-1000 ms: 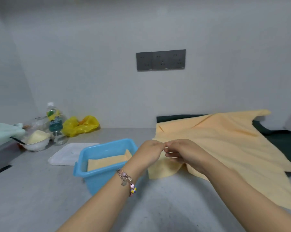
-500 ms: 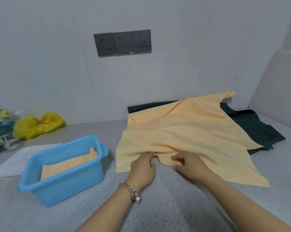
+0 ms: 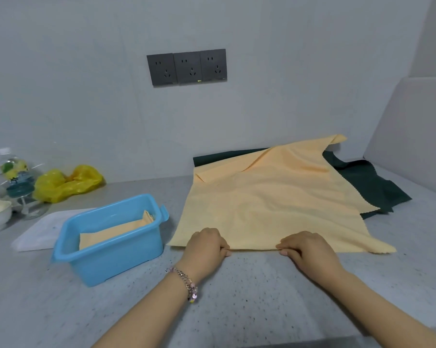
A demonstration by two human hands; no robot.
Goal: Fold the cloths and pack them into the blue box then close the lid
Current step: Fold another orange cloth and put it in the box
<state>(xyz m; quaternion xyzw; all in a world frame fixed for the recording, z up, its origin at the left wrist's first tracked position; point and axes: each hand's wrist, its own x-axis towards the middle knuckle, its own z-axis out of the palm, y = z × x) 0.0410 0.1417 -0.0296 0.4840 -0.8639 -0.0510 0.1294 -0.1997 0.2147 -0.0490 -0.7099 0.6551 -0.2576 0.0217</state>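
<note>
From the head camera, the left hand [image 3: 207,243] and the right hand [image 3: 306,247] are each pinching the near edge of the yellow cloth [image 3: 269,204], fingers curled in a closed grip on the fabric. The cloth is lying spread on the grey desk [image 3: 237,292], overlapping a dark green cloth [image 3: 367,182] behind it. Just left, the blue box [image 3: 116,247] is sitting open, holding a folded yellow cloth [image 3: 111,232], with a white lid [image 3: 39,232] lying beside it.
</note>
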